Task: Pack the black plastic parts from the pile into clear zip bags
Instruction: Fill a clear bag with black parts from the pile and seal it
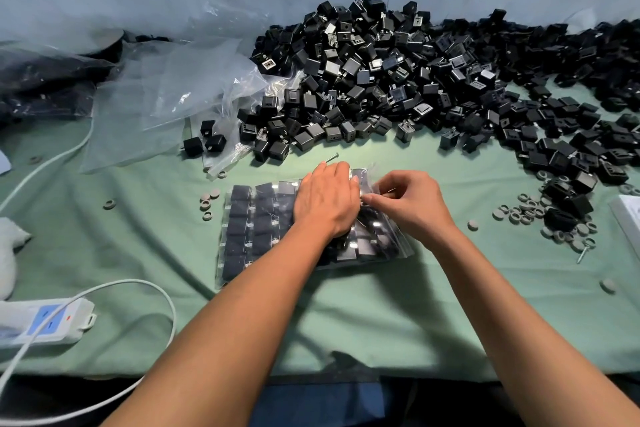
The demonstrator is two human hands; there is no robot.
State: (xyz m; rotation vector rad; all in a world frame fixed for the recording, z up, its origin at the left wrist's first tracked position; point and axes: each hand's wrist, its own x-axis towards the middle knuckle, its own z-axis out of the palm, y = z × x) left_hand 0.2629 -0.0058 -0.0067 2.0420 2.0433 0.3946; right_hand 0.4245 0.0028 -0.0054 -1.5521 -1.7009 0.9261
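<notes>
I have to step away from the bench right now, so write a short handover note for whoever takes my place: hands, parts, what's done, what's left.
Left hand: flat, fingers straight, pressing down on the filled clear zip bag lying on the green cloth-covered table.
Right hand: fingers curled, pinching the bag's edge beside the left hand.
Parts: that bag holds black square plastic parts in neat rows. The big pile of loose black plastic parts sits behind it; empty clear plastic bags lie to the pile's left.
Done: one bag looks filled.
Left: whether it is sealed cannot be seen; check, then bag the remaining pile.
</notes>
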